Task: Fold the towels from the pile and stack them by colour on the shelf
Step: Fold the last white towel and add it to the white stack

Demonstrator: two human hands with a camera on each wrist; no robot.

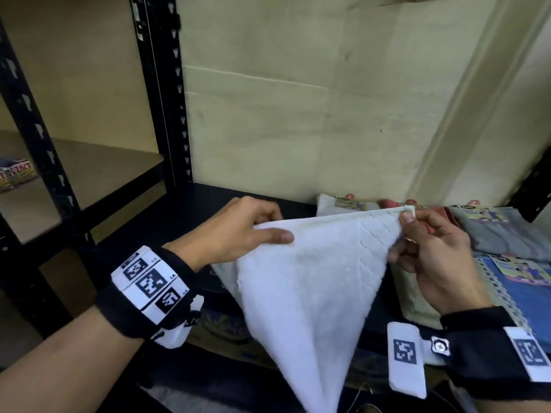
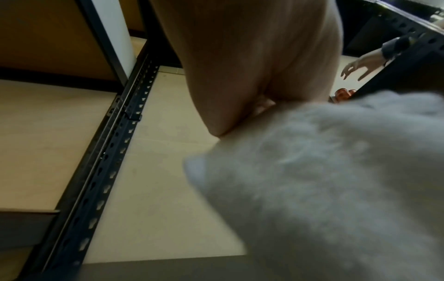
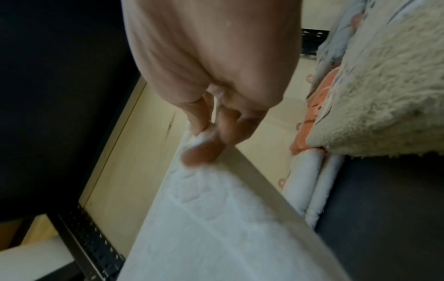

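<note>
A black metal rack (image 1: pixel 161 84) with tan boards is seen at the left; a printed packet (image 1: pixel 16 174) lies at the left edge of one of its boards. A dark shelf (image 1: pixel 190 204) runs along the wall, and on its right half the pile (image 1: pixel 504 234) is spread: a grey towel (image 1: pixel 507 236) at the back right, a blue towel (image 1: pixel 512 299) with a paper label nearer the front edge, a beige towel (image 1: pixel 417 296) just beside the blue one, and a pale folded towel (image 1: pixel 331 207) against the wall, with something red partly hidden between them. A white towel (image 1: pixel 310 281) is held up in the air above the shelf's front edge, its top edge stretched between both hands and its lower part hanging to a point. The left hand (image 1: pixel 238 231) is closed on the towel's left top corner, thumb laid flat over the cloth and fingers curled behind it. The right hand (image 1: pixel 432 248) pinches the right top corner between thumb and fingertips (image 3: pixel 199 154), the remaining fingers loosely bent. Tagged black bands are worn on both wrists.
</note>
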